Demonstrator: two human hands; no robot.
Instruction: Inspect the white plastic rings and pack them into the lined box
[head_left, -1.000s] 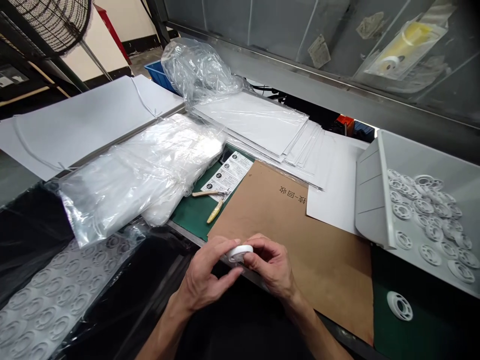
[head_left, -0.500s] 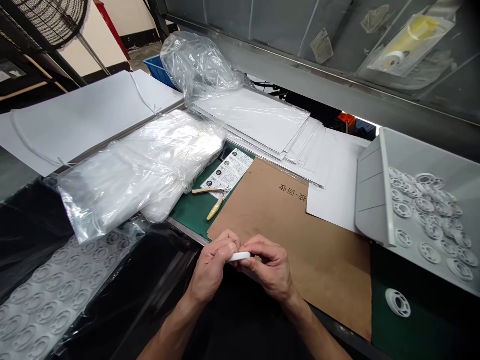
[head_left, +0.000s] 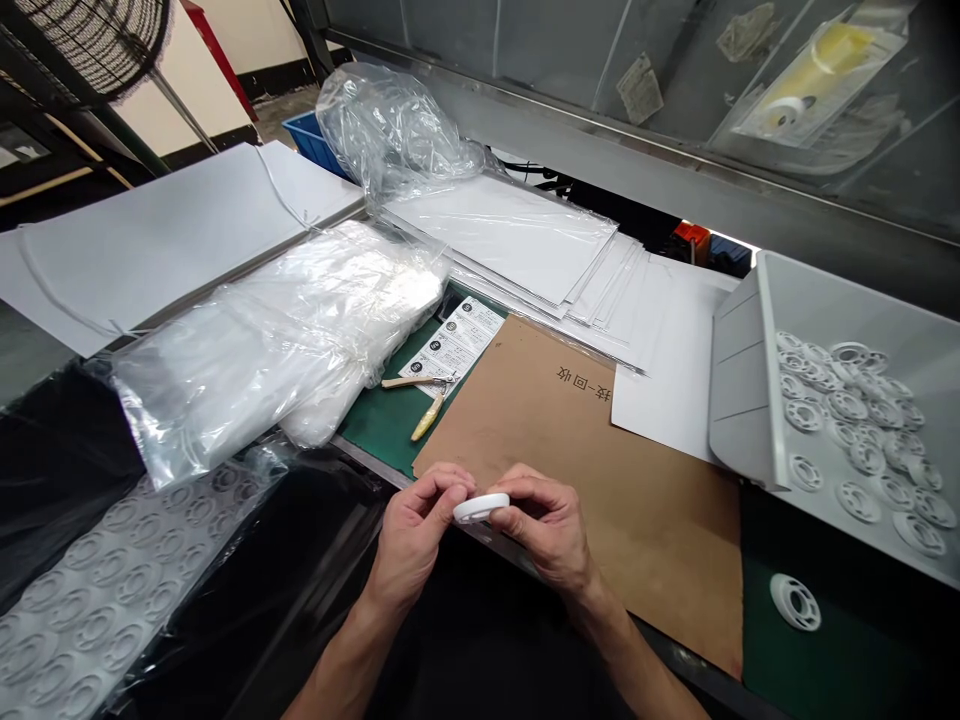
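A white plastic ring [head_left: 480, 506] with openings in its face is held tilted at the near edge of the table. My left hand [head_left: 417, 530] pinches its left side between thumb and fingers. On the opposite side, my right hand [head_left: 546, 525] grips the rim, thumb below and fingers above. Beneath and beyond both hands lies a brown cardboard sheet [head_left: 600, 500] with printed characters. A similar white ring [head_left: 796, 602] rests by itself on the green table surface to the right of the cardboard.
A grey bin [head_left: 739, 370] at the right holds many white rings. Plastic-wrapped white sheets [head_left: 502, 230] lie behind the cardboard. Clear bags [head_left: 277, 330], a label sheet [head_left: 455, 340] and a yellow-handled cutting tool [head_left: 427, 415] are at left. Bagged rings [head_left: 112, 580] fill the lower left.
The ring has tipped so that more of its face shows, where before it was nearly edge-on. My hands have moved slightly apart around it.
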